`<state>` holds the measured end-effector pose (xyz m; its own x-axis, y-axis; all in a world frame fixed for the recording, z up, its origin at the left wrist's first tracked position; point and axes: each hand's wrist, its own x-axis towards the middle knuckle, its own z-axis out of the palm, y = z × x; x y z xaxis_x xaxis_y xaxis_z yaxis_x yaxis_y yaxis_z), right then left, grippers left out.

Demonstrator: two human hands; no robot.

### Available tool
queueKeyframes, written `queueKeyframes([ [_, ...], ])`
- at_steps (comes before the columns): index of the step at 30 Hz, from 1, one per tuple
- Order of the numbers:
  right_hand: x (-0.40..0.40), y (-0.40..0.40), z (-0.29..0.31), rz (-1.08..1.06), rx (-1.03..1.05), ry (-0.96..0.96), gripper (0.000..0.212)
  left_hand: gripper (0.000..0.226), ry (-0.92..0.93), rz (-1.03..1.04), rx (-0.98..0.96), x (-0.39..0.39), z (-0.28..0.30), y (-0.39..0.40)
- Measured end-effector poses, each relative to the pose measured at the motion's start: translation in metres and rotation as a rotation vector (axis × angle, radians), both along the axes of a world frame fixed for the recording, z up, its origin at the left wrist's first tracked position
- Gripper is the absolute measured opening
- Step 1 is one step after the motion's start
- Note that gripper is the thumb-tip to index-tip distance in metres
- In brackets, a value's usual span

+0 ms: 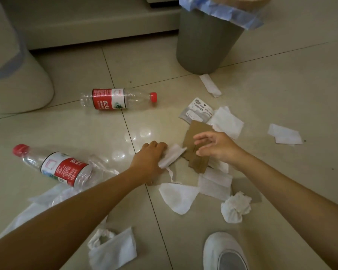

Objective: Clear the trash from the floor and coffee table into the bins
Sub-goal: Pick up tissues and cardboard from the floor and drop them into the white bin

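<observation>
Head view: litter lies across the tiled floor (281, 84). The left hand (151, 155) has its fingers curled round a white tissue (172, 157), pinching it against the tiles. The right hand (215, 147) hovers with fingers spread and relaxed, holding nothing, just above a brown cardboard scrap (197, 133). A grey bin (205, 45) with a blue liner stands at the far side of the floor, well apart from both hands. Two red-capped water bottles, the far bottle (113, 99) and the near bottle (61, 167), lie on their sides to the left; a crumpled tissue ball (235, 208) sits by a white shoe (225, 252).

Risks, as I judge them: the tissue looks thin and already torn at its lower edge, so a pull could rip it and leave shreds behind. The cardboard lies flat on the tiles, overlapping tissues and a grey packet (196, 111), so the right hand may slide it or drag neighbours along. Carried loosely, light scraps could drop short of the bin.
</observation>
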<state>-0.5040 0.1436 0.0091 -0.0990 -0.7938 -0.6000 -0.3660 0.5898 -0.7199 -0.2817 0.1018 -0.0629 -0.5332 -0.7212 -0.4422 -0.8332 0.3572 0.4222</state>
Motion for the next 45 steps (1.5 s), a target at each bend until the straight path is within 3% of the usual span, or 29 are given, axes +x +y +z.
queueKeyframes([
  [2,0.002,0.005,0.000,-0.001,-0.012,0.004,0.042,0.060,0.035,0.056,0.024,0.006,-0.002,0.000],
  [5,0.005,0.015,-0.003,0.004,-0.016,0.018,0.041,0.061,0.095,0.076,0.062,0.011,-0.002,0.007],
  [9,0.011,0.032,-0.010,0.045,0.004,0.028,0.040,0.099,0.058,0.021,0.036,0.007,0.010,0.042],
  [12,0.014,0.041,-0.015,0.078,0.005,0.051,0.040,0.118,-0.093,-0.174,-0.080,0.002,0.007,0.067],
  [15,0.015,0.045,-0.017,0.103,0.008,0.076,0.040,0.087,-0.156,-0.286,-0.171,0.000,-0.001,0.071],
  [18,0.013,0.045,-0.016,0.122,-0.008,0.108,0.039,0.036,0.050,-0.231,-0.189,0.004,-0.003,0.066],
  [21,0.011,0.044,-0.015,0.104,-0.050,0.117,0.037,0.017,0.337,0.001,-0.041,0.010,0.006,0.057],
  [23,0.010,0.042,-0.015,0.081,-0.058,0.097,0.036,0.019,0.374,0.123,0.075,0.013,0.011,0.047],
  [28,0.008,0.039,-0.018,0.108,-0.049,0.107,0.035,0.037,0.173,0.159,0.101,0.023,0.006,0.023],
  [31,0.009,0.039,-0.020,0.090,-0.071,0.137,0.034,0.061,0.044,0.144,0.043,0.023,0.001,0.021],
  [35,0.006,0.036,-0.021,-0.138,-0.198,0.266,0.036,0.085,-0.116,0.119,-0.043,0.017,0.002,0.028],
  [40,-0.003,0.025,-0.025,-0.457,-0.073,0.160,0.054,0.081,-0.140,0.143,0.038,0.014,0.000,0.028],
  [45,-0.008,0.008,-0.031,-0.511,0.054,0.085,0.061,0.045,-0.150,0.104,0.050,0.018,0.011,0.023],
])
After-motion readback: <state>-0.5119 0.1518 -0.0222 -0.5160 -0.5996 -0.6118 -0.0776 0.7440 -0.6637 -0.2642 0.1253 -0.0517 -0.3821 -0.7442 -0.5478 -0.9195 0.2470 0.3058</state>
